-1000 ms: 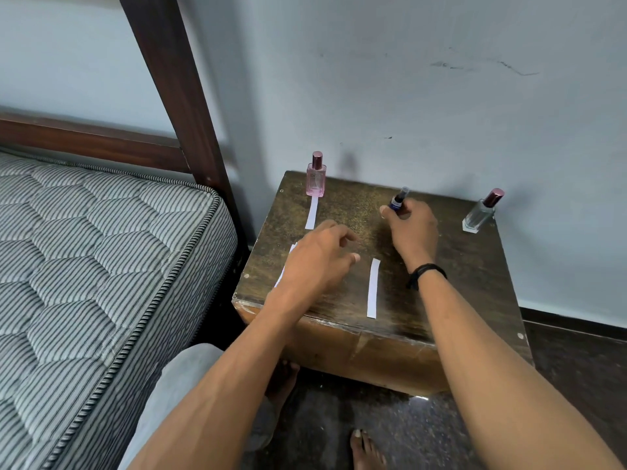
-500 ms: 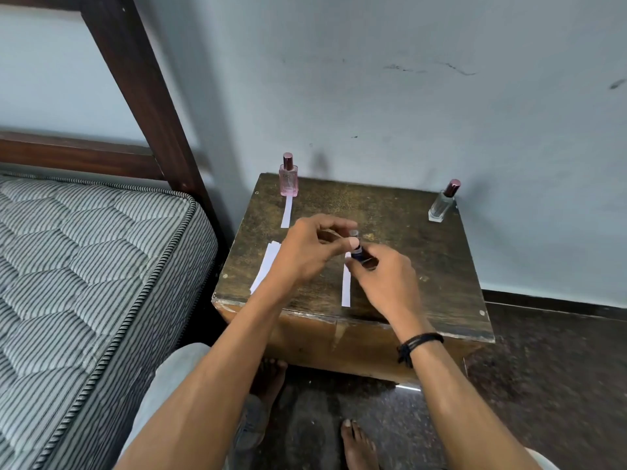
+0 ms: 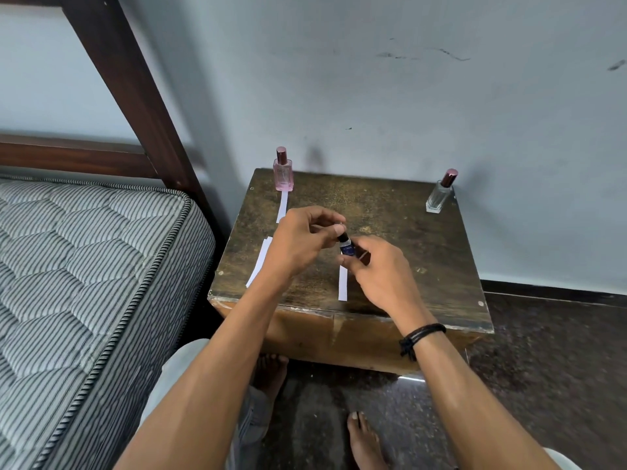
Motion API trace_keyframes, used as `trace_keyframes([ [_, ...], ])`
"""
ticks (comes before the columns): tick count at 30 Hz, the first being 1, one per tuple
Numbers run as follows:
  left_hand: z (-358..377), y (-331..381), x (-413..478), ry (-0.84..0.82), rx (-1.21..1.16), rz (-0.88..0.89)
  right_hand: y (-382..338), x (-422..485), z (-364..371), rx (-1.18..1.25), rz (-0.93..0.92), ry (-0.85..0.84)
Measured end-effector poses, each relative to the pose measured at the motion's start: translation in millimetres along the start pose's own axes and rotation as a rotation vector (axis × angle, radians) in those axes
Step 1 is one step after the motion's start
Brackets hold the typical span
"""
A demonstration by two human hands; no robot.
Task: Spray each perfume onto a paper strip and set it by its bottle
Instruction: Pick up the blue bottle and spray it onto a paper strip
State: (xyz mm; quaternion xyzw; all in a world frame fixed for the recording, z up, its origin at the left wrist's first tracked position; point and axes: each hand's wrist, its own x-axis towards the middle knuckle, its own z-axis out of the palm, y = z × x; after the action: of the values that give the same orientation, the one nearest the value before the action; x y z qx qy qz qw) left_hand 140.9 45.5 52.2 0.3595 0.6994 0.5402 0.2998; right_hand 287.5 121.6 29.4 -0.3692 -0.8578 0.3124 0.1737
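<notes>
My right hand (image 3: 380, 269) grips a small dark blue perfume bottle (image 3: 347, 247) above the middle of the wooden table (image 3: 407, 252). My left hand (image 3: 302, 239) pinches the bottle's top; the cap itself is hidden by my fingers. A white paper strip (image 3: 343, 283) lies on the table just below the bottle. A pink bottle (image 3: 283, 171) stands at the back left with a strip (image 3: 282, 206) in front of it. A clear bottle (image 3: 441, 193) with a dark red cap stands at the back right.
A small stack of spare paper strips (image 3: 259, 261) lies near the table's left edge. A striped mattress (image 3: 84, 283) and dark wooden bed frame (image 3: 135, 96) are at the left. The wall is right behind the table. My bare feet (image 3: 363, 439) rest on the dark floor.
My right hand has lifted the blue bottle from the back of the table toward me, above the strip. My left hand has come onto the bottle's top.
</notes>
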Motion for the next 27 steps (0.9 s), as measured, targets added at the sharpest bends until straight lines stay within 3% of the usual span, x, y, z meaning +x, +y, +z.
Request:
trace_keyframes([
  [27,7,3,-5,0.013,-0.092,-0.004,5,-7,-11,-0.077,-0.040,0.009],
])
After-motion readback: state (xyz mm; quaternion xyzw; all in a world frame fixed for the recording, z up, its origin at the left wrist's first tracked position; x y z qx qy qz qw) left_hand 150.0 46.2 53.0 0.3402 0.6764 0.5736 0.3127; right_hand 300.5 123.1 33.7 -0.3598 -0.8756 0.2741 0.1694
